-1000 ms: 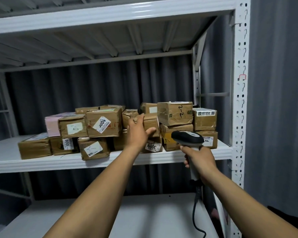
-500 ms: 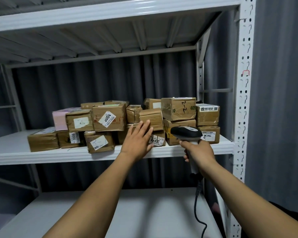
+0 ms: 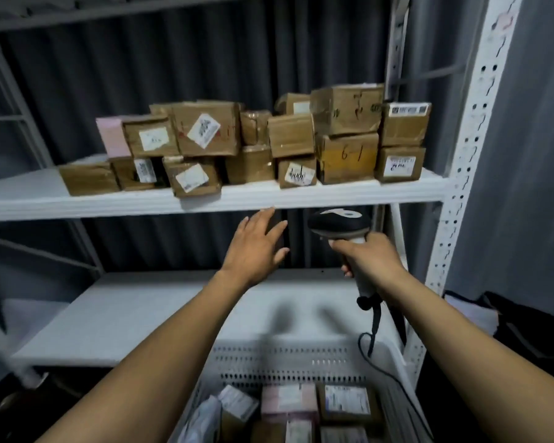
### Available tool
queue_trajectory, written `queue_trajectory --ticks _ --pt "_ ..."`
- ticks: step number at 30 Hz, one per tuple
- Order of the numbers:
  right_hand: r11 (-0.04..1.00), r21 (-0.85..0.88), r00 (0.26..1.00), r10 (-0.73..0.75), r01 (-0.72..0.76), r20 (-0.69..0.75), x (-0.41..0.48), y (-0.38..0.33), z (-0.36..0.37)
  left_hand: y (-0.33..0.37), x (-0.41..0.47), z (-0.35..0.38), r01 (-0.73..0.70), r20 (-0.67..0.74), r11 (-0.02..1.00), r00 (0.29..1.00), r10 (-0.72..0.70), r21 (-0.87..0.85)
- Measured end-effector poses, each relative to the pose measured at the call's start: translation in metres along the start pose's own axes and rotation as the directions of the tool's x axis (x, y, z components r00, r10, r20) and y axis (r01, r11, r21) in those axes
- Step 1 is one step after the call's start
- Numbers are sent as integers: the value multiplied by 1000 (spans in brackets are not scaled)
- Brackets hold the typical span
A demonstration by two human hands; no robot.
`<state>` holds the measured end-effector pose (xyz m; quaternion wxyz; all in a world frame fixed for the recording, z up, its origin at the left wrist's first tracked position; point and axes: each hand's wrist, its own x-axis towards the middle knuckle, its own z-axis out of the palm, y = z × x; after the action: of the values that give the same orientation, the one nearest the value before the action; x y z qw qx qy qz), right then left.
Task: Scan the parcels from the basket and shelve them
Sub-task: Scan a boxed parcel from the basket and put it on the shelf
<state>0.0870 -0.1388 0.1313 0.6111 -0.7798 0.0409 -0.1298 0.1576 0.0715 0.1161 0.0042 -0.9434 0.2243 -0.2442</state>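
Two forearms [image 3: 147,356] are recorded, at 7 o'clock and 5 o'clock of the view. Both are seen bare from the frame edge to the wrist. The left hand [image 3: 253,247] and the right hand [image 3: 370,255] are bare as well. A short thumbnail [image 3: 332,243] is noted at 9 o'clock on the right hand.

Parcels [image 3: 205,129] brown cardboard w/ white labels, some black scrawl; pink box [image 3: 112,137] at left. Shelf [image 3: 77,203] white. Scanner [image 3: 336,223] black head, pale grey handle, black cable. Basket [image 3: 285,362] white, slotted rows. Curtain [image 3: 173,68] dark grey, vert. folds.
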Motion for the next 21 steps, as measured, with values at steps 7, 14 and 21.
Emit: queue_trajectory --ticks 7,14,21 --pt "974 -194 982 145 -121 119 -54 101 29 8 -135 101 121 279 987 956 -86 -110" --pt "896 -427 926 258 -122 276 -91 185 50 16 -252 184 395 625 914 737 -258 -88" --pt "856 -500 870 339 -128 359 -105 242 69 39 -311 252 524 869 841 471 -152 -137"
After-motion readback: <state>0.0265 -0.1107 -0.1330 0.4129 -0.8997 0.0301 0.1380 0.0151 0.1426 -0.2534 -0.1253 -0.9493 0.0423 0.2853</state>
